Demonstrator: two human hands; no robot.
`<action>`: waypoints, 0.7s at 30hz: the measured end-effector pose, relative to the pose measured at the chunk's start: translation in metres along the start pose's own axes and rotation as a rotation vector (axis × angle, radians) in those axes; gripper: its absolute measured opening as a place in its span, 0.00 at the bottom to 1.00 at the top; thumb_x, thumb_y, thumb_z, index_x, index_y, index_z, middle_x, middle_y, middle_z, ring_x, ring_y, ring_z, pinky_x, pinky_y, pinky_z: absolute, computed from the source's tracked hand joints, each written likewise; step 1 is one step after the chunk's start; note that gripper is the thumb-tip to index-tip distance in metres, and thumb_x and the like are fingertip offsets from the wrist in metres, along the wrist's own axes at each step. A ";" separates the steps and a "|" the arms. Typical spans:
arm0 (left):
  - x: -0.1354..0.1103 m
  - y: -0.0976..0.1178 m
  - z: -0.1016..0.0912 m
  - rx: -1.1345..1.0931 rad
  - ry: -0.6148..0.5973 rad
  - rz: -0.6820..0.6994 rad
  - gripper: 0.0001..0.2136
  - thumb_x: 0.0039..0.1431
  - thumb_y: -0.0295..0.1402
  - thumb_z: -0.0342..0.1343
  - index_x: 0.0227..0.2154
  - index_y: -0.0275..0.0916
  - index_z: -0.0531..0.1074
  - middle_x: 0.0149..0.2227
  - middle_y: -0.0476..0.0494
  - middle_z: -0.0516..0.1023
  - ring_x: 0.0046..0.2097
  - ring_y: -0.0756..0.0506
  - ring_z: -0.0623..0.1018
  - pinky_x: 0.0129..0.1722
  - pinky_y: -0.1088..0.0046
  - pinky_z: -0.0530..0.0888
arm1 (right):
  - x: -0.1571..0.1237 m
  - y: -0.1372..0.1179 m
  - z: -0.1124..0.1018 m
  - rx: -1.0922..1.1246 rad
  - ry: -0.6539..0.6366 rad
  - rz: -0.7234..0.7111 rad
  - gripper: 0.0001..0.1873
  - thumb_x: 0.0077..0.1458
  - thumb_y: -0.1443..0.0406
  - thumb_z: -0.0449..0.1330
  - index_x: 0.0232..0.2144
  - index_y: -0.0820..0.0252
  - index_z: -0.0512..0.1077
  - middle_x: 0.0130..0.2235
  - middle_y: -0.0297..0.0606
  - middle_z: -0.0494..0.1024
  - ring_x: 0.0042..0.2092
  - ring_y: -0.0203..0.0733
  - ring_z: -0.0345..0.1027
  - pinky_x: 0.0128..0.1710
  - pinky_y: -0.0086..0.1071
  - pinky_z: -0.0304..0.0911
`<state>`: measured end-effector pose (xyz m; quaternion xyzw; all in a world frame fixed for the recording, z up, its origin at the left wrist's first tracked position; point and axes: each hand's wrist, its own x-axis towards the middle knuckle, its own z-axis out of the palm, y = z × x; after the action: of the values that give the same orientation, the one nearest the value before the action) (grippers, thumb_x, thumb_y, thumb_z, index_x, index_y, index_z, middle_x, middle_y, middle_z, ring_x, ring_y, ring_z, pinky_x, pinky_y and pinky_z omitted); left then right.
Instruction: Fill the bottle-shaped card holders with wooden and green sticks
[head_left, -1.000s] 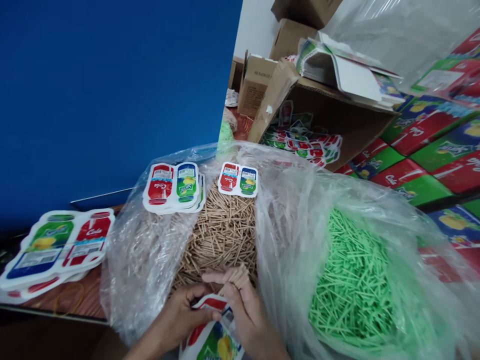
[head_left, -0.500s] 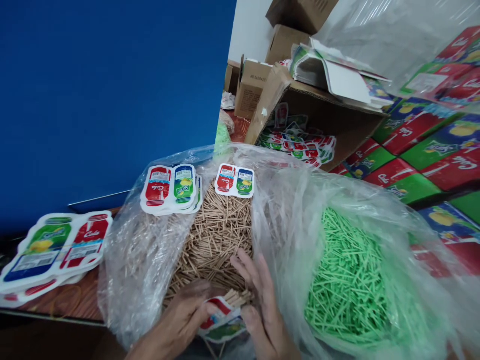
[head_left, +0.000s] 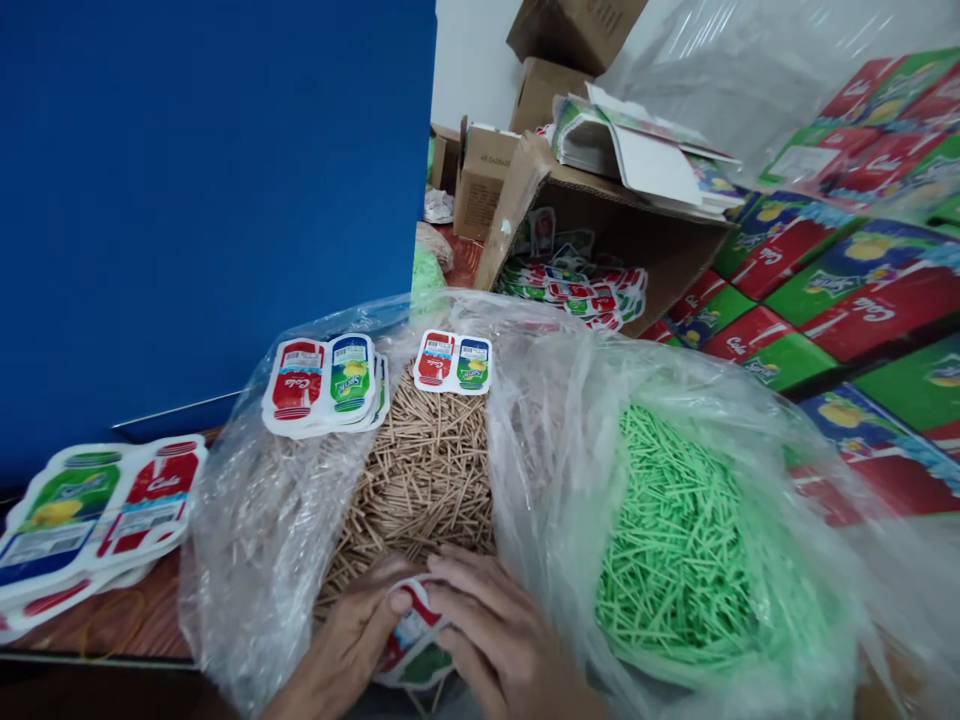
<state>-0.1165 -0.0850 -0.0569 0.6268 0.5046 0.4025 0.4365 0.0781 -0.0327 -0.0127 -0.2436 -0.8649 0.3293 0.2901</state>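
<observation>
My left hand (head_left: 349,630) is closed on the left side of a small packet (head_left: 411,640) printed with red cola and green soda bottles, its thumb on the front face. Over the packet's right side and top lies my right hand (head_left: 499,625), fingers curved against it. The packet's upper opening is hidden behind these fingers. Both hands are low over a clear plastic bag of thin brown paper-like sticks (head_left: 431,460). One similar flat packet (head_left: 453,362) lies at the far end of the sticks. A stack of them (head_left: 321,385) rests on the bag's left side.
Green sticks (head_left: 675,540) fill another plastic bag at right. Larger printed packets (head_left: 97,510) are piled at left on a wooden surface. Behind, an open carton (head_left: 667,225) holds many packets; printed boxes (head_left: 847,270) are stacked at right. A blue panel (head_left: 210,200) stands at left.
My right hand has gone from spread fingers beside the packet to lying curved over it. Brown sticks that poked from the packet's top are now covered. The view has shifted slightly right.
</observation>
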 end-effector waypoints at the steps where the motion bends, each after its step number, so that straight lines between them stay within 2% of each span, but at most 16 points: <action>1: 0.000 0.003 0.001 0.000 0.010 0.002 0.21 0.67 0.43 0.39 0.39 0.43 0.78 0.34 0.47 0.77 0.38 0.45 0.74 0.42 0.74 0.68 | 0.000 -0.001 0.000 -0.003 -0.004 0.005 0.18 0.60 0.71 0.55 0.52 0.53 0.71 0.53 0.42 0.75 0.55 0.46 0.67 0.54 0.41 0.64; 7: 0.001 0.007 0.010 0.006 0.056 -0.031 0.26 0.66 0.48 0.37 0.37 0.42 0.80 0.30 0.46 0.78 0.33 0.45 0.75 0.37 0.74 0.70 | -0.001 -0.005 -0.008 -0.012 -0.024 0.032 0.12 0.61 0.68 0.55 0.46 0.57 0.72 0.54 0.42 0.73 0.56 0.40 0.65 0.56 0.33 0.62; 11: 0.000 0.001 0.014 0.022 0.064 0.022 0.23 0.64 0.49 0.41 0.41 0.46 0.80 0.36 0.44 0.82 0.38 0.42 0.76 0.44 0.71 0.69 | 0.002 -0.009 -0.011 -0.090 -0.107 0.069 0.07 0.58 0.69 0.59 0.39 0.59 0.75 0.50 0.42 0.76 0.54 0.43 0.66 0.56 0.35 0.62; 13: -0.002 0.001 0.014 0.005 0.103 0.000 0.22 0.62 0.51 0.44 0.42 0.48 0.80 0.37 0.44 0.83 0.39 0.41 0.77 0.45 0.70 0.70 | 0.001 -0.009 -0.011 -0.072 -0.129 0.097 0.08 0.57 0.70 0.59 0.38 0.59 0.76 0.50 0.40 0.76 0.53 0.42 0.67 0.56 0.33 0.61; 15: -0.004 0.001 0.016 -0.056 0.150 -0.081 0.24 0.60 0.54 0.44 0.39 0.48 0.82 0.36 0.43 0.84 0.41 0.40 0.78 0.46 0.70 0.71 | -0.005 -0.006 -0.012 0.016 -0.046 0.143 0.11 0.58 0.71 0.58 0.42 0.56 0.75 0.52 0.38 0.75 0.53 0.40 0.67 0.56 0.30 0.61; 18: -0.005 0.001 0.019 -0.209 0.289 -0.277 0.28 0.54 0.60 0.46 0.28 0.45 0.84 0.32 0.41 0.84 0.42 0.37 0.80 0.47 0.67 0.73 | -0.021 0.002 -0.010 0.113 0.157 0.291 0.18 0.59 0.70 0.56 0.51 0.53 0.69 0.50 0.36 0.77 0.50 0.37 0.71 0.52 0.25 0.64; 20: -0.003 0.000 0.023 -0.339 0.369 -0.384 0.29 0.48 0.63 0.49 0.25 0.43 0.83 0.32 0.40 0.85 0.40 0.36 0.80 0.43 0.66 0.76 | -0.032 0.007 -0.006 0.100 0.197 0.375 0.15 0.58 0.68 0.57 0.48 0.52 0.71 0.44 0.33 0.80 0.45 0.36 0.74 0.47 0.23 0.66; 21: -0.002 0.000 0.025 -0.405 0.371 -0.414 0.29 0.44 0.63 0.53 0.26 0.42 0.83 0.32 0.40 0.85 0.39 0.35 0.81 0.41 0.66 0.77 | -0.036 0.009 -0.003 0.082 0.208 0.402 0.12 0.58 0.68 0.57 0.44 0.52 0.73 0.40 0.32 0.81 0.41 0.36 0.76 0.43 0.22 0.67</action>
<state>-0.0929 -0.0903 -0.0646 0.3279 0.6016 0.5046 0.5253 0.1077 -0.0475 -0.0298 -0.4316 -0.7503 0.3885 0.3159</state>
